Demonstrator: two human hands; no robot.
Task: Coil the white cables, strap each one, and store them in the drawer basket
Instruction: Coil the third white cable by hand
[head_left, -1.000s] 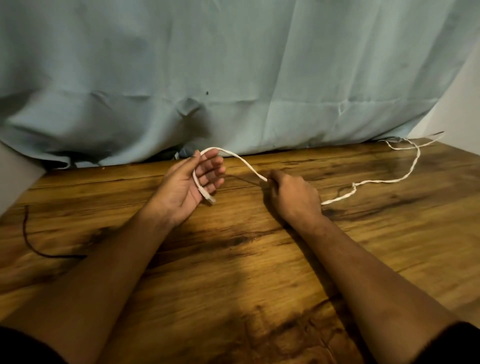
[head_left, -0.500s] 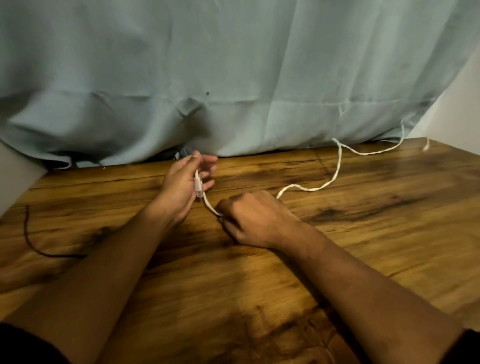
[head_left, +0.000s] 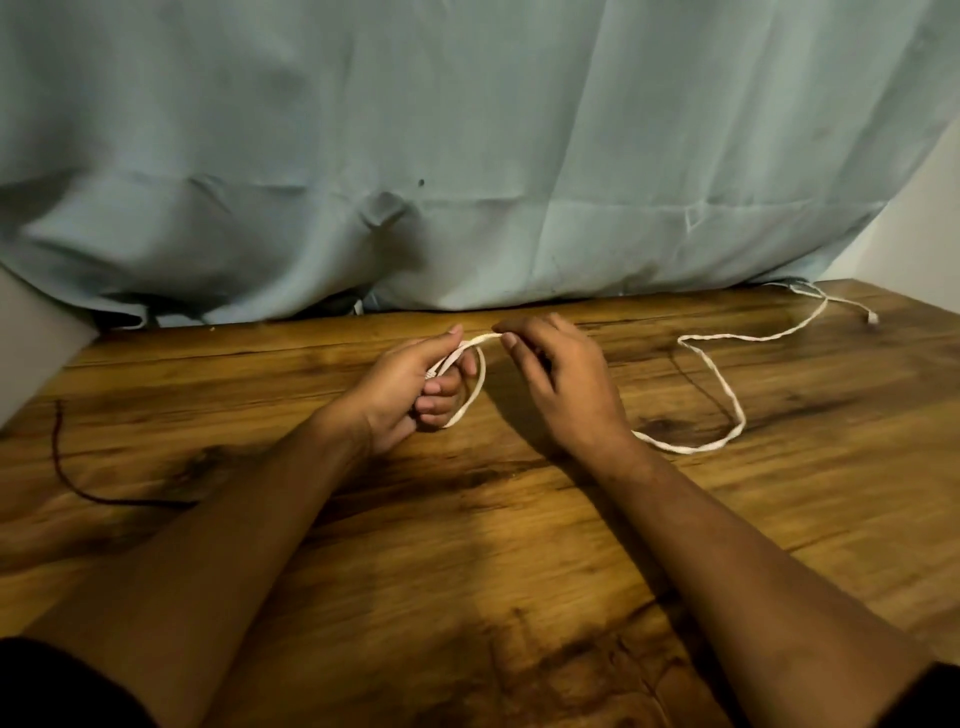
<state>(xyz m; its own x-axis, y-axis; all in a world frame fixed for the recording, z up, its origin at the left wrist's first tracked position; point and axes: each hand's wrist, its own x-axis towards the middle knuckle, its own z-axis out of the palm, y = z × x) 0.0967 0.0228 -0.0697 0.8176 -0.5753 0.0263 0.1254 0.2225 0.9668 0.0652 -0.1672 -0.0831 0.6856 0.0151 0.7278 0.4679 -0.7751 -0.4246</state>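
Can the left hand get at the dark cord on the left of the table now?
Likely yes, the way is free: the dark cord lies uncovered on the table. But the left hand is busy, it holds a loop of the white cable.

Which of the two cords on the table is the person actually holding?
The white cable, looped at the left hand and pinched by the right hand. The thin dark cord lies untouched near the table's left edge.

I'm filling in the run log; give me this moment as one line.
step: coiling | left hand: holds one loop of white cable | right hand: pinches cable at loop top | remainder: slack on table
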